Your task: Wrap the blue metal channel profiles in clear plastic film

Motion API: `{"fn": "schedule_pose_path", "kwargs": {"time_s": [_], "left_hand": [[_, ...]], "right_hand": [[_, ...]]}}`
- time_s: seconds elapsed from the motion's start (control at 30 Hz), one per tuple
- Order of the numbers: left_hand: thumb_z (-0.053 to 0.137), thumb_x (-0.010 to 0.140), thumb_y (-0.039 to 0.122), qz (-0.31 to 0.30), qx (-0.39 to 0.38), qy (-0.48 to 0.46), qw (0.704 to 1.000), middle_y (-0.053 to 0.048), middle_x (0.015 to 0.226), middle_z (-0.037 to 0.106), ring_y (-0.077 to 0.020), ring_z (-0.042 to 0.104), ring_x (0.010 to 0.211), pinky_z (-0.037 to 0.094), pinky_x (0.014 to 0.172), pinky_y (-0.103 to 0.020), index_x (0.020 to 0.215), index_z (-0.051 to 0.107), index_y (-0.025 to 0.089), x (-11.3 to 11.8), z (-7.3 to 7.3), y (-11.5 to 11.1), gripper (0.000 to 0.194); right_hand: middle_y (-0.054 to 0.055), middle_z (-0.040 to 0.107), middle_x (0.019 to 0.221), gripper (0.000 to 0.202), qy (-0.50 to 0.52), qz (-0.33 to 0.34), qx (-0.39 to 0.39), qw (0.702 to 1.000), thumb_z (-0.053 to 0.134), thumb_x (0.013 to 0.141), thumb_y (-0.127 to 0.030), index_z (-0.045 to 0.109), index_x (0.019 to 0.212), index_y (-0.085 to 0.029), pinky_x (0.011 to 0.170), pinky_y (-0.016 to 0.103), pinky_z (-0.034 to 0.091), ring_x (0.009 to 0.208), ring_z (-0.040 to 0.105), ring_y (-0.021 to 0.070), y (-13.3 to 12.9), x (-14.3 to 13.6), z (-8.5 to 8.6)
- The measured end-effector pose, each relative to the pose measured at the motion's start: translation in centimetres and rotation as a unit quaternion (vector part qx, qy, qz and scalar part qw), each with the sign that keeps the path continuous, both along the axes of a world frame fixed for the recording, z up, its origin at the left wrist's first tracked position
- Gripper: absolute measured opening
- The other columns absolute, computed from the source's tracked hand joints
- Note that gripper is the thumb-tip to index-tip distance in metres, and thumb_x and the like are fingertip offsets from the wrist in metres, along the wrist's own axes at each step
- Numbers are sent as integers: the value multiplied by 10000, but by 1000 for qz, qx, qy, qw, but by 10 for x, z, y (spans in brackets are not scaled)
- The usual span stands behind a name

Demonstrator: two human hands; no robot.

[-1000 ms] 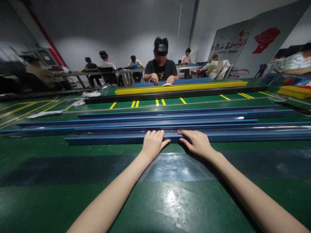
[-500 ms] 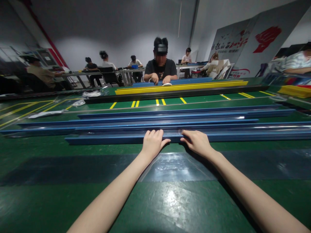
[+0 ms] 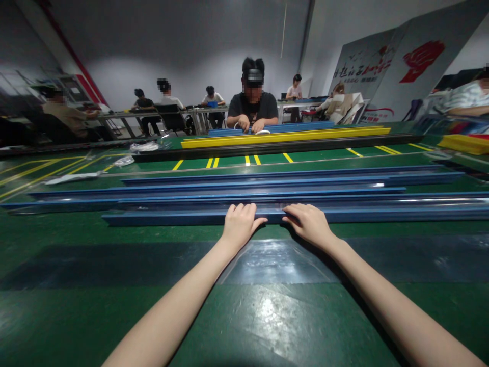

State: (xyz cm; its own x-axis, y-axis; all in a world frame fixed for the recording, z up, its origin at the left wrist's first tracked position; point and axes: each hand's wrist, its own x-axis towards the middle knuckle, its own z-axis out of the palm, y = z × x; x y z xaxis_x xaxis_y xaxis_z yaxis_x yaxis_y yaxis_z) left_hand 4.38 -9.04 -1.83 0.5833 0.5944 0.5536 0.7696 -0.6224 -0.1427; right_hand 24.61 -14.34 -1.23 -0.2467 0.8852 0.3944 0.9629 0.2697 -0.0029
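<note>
A long blue channel strip [image 3: 171, 218] lies across the green table, nearest to me of several blue strips. My left hand [image 3: 239, 221] is closed over its near wall, fingers inside the channel and thumb along the front. A short way to the right, my right hand [image 3: 307, 222] pinches the same wall between thumb and fingertips. A clear film seems to lie in the channel by the right fingertips, but I cannot make out its edges. On the table under my forearms lies a flat transparent plastic strip [image 3: 282, 261].
More blue strips [image 3: 267, 176] lie just behind. Farther back are a black strip [image 3: 267, 149] and a yellow strip [image 3: 290, 136], with a seated person [image 3: 253, 104] behind them. Crumpled plastic [image 3: 144, 147] is at the left. Yellow tape lines mark the green table [image 3: 252, 316].
Almost nothing differs. My right fingertips have shifted very slightly left along the blue channel strip, while my left hand keeps its place.
</note>
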Motion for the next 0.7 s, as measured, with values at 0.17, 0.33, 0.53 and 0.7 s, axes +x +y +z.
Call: {"fn": "schedule_pose_path", "kwargs": {"time_s": [0.17, 0.33, 0.53, 0.7], "left_hand": [[452, 817, 519, -4, -1, -4, 1000, -38, 735, 621, -196, 543, 714, 299, 652, -312, 808, 546, 157, 0, -1, 0, 374], [452, 820, 515, -4, -1, -5, 1000, -38, 727, 617, -194, 543, 713, 301, 654, -313, 804, 545, 154, 0, 0, -1, 372], [441, 826, 516, -4, -7, -4, 1000, -40, 741, 617, -195, 541, 724, 308, 662, -314, 807, 544, 159, 0, 1, -1, 372], [424, 834, 519, -7, -15, -6, 1000, -51, 749, 620, -199, 539, 730, 307, 665, -313, 815, 545, 165, -1, 1, -2, 375]], "right_hand": [[57, 639, 853, 272, -35, 11, 17, 999, 370, 885, -341, 582, 943, -180, 648, 278, 277, 779, 531, 173, -2, -2, 1], [64, 635, 856, 298, -41, 13, 24, 999, 343, 894, -348, 579, 952, -175, 652, 285, 264, 784, 520, 175, -3, -2, 1], [69, 634, 870, 306, -44, 12, 28, 999, 335, 896, -350, 575, 959, -171, 657, 288, 264, 785, 517, 179, -4, -3, 1], [77, 632, 883, 318, -49, 14, 18, 999, 320, 898, -347, 572, 971, -167, 665, 293, 270, 795, 516, 185, -4, -3, 2]]}}
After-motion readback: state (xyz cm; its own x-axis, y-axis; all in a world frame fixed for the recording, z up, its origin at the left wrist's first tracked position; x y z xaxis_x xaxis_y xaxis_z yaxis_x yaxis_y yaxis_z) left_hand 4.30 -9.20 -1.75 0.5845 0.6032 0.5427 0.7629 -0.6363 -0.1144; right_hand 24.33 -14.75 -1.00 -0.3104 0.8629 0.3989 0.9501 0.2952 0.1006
